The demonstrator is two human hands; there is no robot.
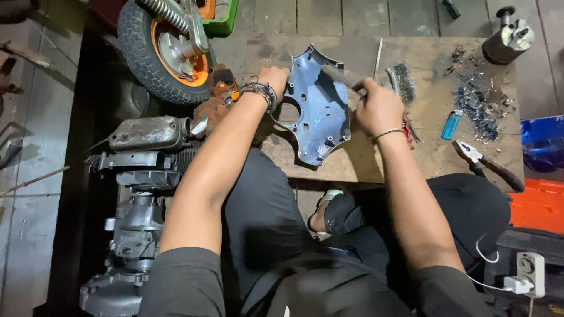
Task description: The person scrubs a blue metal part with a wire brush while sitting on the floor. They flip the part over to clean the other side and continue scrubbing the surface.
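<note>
Gripping one grey panel [317, 108], two hands

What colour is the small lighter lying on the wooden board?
The small plastic lighter is translucent blue, seen in the head view, right of the right hand.

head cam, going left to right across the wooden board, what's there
left hand → blue-grey plastic panel → right hand → wire brush → blue lighter → pliers

Grey-blue panel [317, 108] looks like smooth, matt moulded plastic; the board [411, 158] beneath is rough, stained wood
</note>
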